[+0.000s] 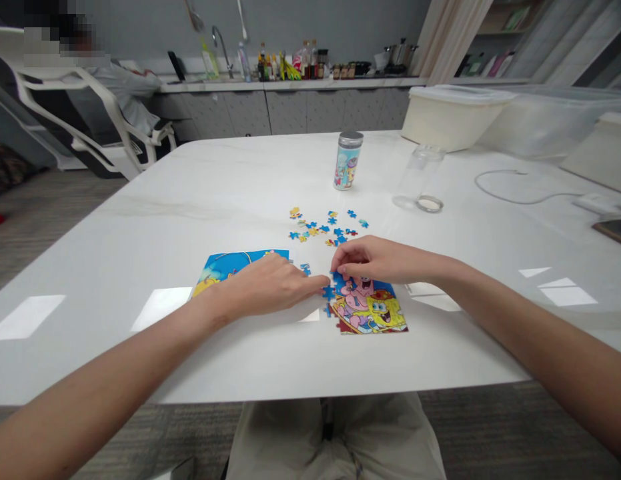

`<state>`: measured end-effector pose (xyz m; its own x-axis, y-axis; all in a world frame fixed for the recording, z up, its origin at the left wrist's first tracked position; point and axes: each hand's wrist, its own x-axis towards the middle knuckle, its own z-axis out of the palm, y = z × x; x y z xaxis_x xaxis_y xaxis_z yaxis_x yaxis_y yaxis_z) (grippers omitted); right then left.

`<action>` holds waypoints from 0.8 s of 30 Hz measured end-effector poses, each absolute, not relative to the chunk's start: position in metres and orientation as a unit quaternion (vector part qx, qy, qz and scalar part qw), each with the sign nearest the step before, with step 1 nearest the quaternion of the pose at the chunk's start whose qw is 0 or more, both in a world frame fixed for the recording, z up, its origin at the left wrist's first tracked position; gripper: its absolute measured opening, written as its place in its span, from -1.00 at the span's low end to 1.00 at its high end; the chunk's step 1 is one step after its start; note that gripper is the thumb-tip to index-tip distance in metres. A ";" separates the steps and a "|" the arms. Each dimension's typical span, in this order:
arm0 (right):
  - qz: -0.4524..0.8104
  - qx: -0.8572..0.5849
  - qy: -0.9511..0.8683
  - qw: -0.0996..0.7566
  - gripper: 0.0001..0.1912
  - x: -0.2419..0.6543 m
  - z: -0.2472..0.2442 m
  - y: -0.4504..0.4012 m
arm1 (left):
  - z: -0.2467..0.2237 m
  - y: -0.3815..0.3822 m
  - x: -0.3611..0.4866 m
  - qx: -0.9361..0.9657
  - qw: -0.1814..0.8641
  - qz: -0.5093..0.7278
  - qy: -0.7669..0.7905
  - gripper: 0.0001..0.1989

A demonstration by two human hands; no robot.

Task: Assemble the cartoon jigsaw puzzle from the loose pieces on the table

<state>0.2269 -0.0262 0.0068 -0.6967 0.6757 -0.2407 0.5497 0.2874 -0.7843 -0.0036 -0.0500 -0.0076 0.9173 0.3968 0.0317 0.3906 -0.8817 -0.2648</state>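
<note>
My left hand [273, 283] stretches its index finger to a blue jigsaw piece [329, 292] on the left edge of a joined puzzle section [373, 307]; its other fingers are curled and partly hidden. My right hand [365, 257] pinches at the upper left edge of that section, its fingertips on a small blue puzzle piece mostly hidden by them. The section shows a pink and a yellow cartoon figure. Another joined section [223, 267], mainly blue, lies partly under my left hand. A loose blue piece [305, 269] sits between the two sections.
Several loose puzzle pieces [324, 229] lie scattered beyond my hands. Behind them stand a printed tin [347, 163] and a clear jar [421, 173] beside a round lid [429, 204]. A white cable [510, 199] and storage boxes [455, 117] are on the right. A person sits back left.
</note>
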 end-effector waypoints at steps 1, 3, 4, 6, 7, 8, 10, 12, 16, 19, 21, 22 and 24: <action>0.457 -0.383 -0.800 0.066 -0.84 0.227 0.007 -0.026 | -0.008 -0.050 -0.004 -0.970 0.133 0.010 -0.203 -0.80; 0.458 -0.382 -0.801 0.062 -0.85 0.226 0.007 -0.026 | -0.007 -0.050 -0.003 -0.971 0.129 0.004 -0.200 -0.80; 0.457 -0.381 -0.802 0.062 -0.85 0.226 0.007 -0.026 | -0.007 -0.050 -0.003 -0.971 0.127 0.001 -0.201 -0.79; 0.451 -0.379 -0.805 0.064 -0.86 0.226 0.007 -0.026 | -0.007 -0.051 -0.003 -0.972 0.122 0.000 -0.202 -0.78; 0.449 -0.378 -0.807 0.065 -0.86 0.226 0.007 -0.026 | -0.007 -0.051 -0.002 -0.972 0.121 0.001 -0.203 -0.78; 0.448 -0.378 -0.808 0.065 -0.86 0.226 0.006 -0.026 | -0.006 -0.051 -0.002 -0.971 0.121 0.004 -0.205 -0.78; 0.449 -0.379 -0.807 0.062 -0.86 0.226 0.006 -0.026 | -0.006 -0.051 -0.001 -0.971 0.122 0.009 -0.207 -0.78; 0.450 -0.379 -0.806 0.061 -0.87 0.226 0.007 -0.026 | -0.007 -0.051 -0.002 -0.970 0.125 0.006 -0.207 -0.78; 0.440 -0.384 -0.808 0.075 -0.85 0.225 0.009 -0.028 | -0.010 -0.050 -0.004 -0.970 0.127 -0.030 -0.206 -0.74; 0.434 -0.381 -0.813 0.081 -0.78 0.224 0.012 -0.031 | -0.011 -0.049 -0.005 -0.967 0.132 -0.051 -0.214 -0.73; 0.437 -0.373 -0.815 0.079 -0.73 0.224 0.012 -0.032 | -0.010 -0.050 -0.004 -0.965 0.130 -0.052 -0.220 -0.72; 0.441 -0.371 -0.813 0.081 -0.71 0.224 0.012 -0.033 | -0.010 -0.050 -0.004 -0.965 0.128 -0.053 -0.224 -0.72; 0.459 -0.371 -0.802 0.090 -0.73 0.224 0.010 -0.033 | -0.009 -0.051 -0.003 -0.963 0.128 -0.054 -0.231 -0.71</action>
<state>0.2237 -0.0327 0.0099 -0.7080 0.6784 -0.1964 0.5135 0.3035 -0.8026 -0.0032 -0.0512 -0.0092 0.8872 0.4318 0.1628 0.4593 -0.8603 -0.2214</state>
